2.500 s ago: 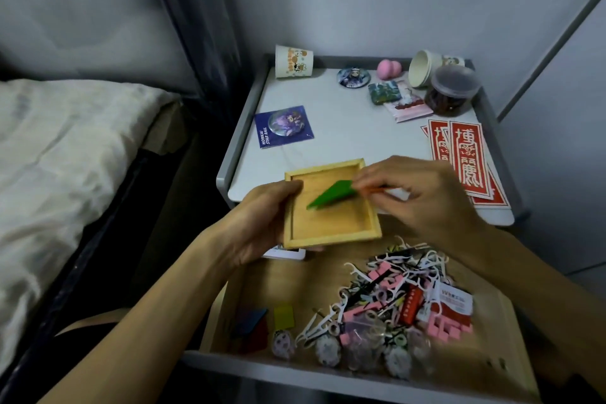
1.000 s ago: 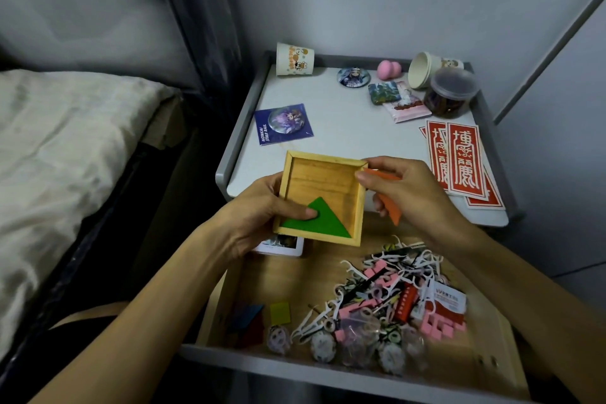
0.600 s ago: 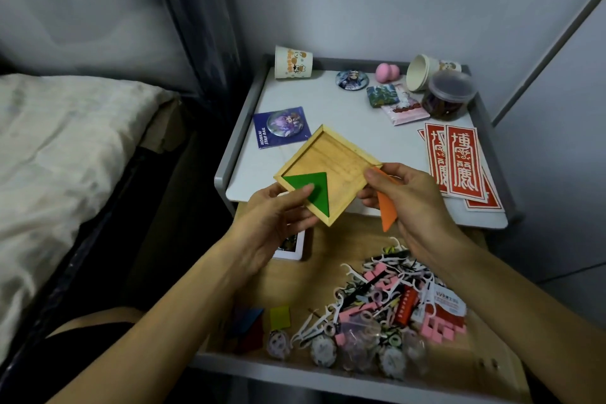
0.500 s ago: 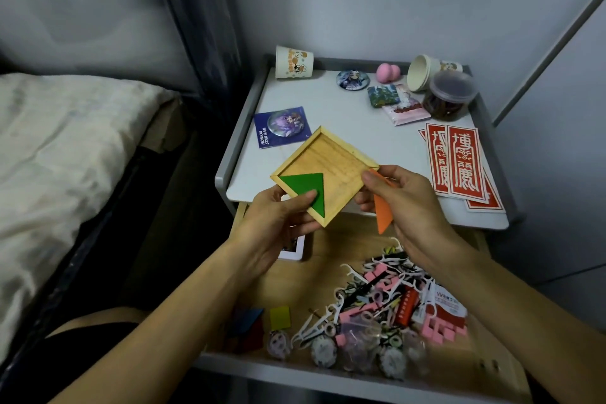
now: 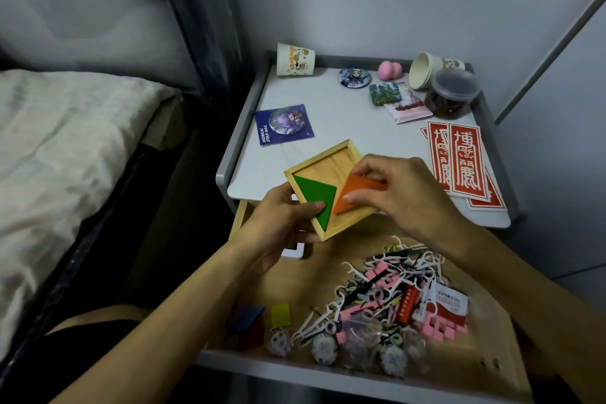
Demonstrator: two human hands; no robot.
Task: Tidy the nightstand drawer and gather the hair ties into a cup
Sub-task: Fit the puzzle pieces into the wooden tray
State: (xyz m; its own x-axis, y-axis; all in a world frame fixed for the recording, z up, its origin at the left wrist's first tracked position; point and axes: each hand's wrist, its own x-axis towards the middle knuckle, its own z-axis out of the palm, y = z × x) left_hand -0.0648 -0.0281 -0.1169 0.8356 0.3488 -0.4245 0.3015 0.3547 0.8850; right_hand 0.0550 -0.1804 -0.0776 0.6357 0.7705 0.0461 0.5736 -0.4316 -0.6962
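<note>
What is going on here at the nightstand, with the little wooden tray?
A person is fitting coloured puzzle pieces into a wooden tray. The left hand grips the tray, thumb on a green triangle lying inside. The right hand pinches an orange triangle, tilted, beside the green one. The open drawer below holds a jumble of floss picks.

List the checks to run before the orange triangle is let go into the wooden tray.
1. The left hand grips the wooden tray: ok.
2. The green triangle sits in the tray's corner: ok.
3. The right hand pinches the orange triangle: ok.
4. The orange triangle lies flat in the tray: not ok, tilted.
5. Bare tray floor beside the green triangle: ok.
</note>
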